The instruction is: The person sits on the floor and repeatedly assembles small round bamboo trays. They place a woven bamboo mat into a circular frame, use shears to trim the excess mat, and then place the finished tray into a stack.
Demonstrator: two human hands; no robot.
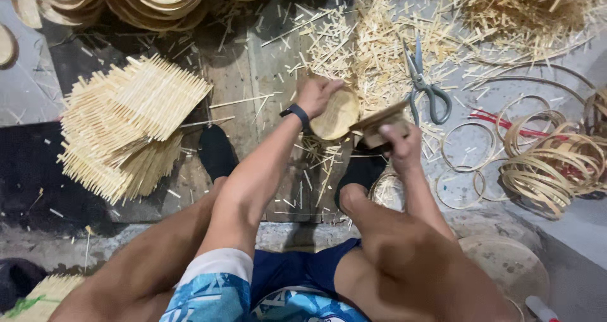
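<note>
My left hand [316, 93], with a dark band on its wrist, grips the top edge of a small round woven bamboo tray [338, 115] held upright over the wooden boards. My right hand [399, 146] is closed on a flat wooden block [378, 121], which touches the right rim of the tray. My knees and two dark slippers lie just below the hands.
A stack of square woven bamboo mats [126, 123] lies at the left. Finished round trays [161, 0] are piled at the top. Scissors [425, 85] rest among bamboo scraps [373, 41]. Bamboo hoops [547, 164] sit at the right, and a round wooden disc [509, 265] at lower right.
</note>
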